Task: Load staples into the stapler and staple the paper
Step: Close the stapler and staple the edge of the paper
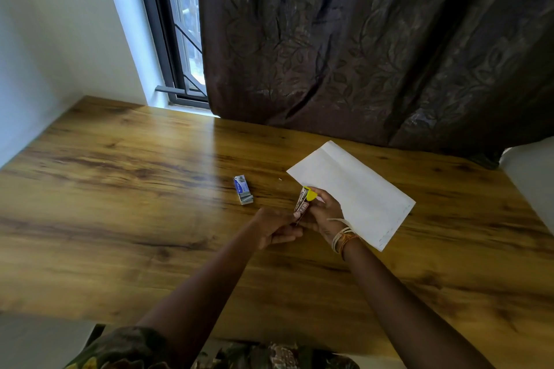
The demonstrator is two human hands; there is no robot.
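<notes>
Nearest the viewer, two bare forearms reach out over the wooden surface (pixel 126 177). Left hand (pixel 274 228) has its fingers curled, its grip pinching the near end of the small stapler (pixel 304 202). Right hand (pixel 325 213), bangles (pixel 344 238) at the wrist, wraps its fingers round the stapler's body, thumb near the yellow top; the grip is closed on it. The stapler stands tilted between both hands, above the surface, its metal part showing. Just beside the right hand, partly under it, lies the white paper (pixel 353 189). Left of the stapler, apart, sits an open box of staples (pixel 243 189). Farther back hangs a dark curtain (pixel 374 39) beside a barred window (pixel 180 24).
</notes>
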